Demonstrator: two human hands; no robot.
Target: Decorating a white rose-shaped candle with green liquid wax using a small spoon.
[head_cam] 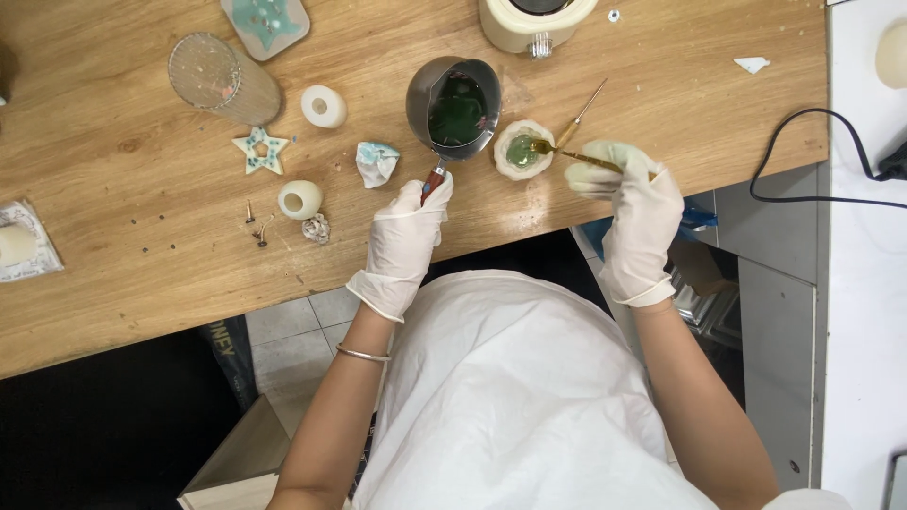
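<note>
My left hand (406, 241), in a white glove, grips the red handle of a small metal pitcher (454, 106) that holds dark green liquid on the wooden table (113, 274). My right hand (635, 212), also gloved, holds a thin gold spoon (573, 155) whose bowl rests over a small white round mould (522, 150) with green liquid in it. The mould stands just right of the pitcher. A thin gold stick (581, 114) lies behind the spoon.
Left of the pitcher lie a crumpled white-blue wad (377, 162), a star-shaped piece (261, 149), two white round moulds (323, 106), a shell (316, 228), a clear ribbed glass (223, 79) and small metal bits. A cream pot (534, 21) stands at the back. A black cable (812, 156) runs at right.
</note>
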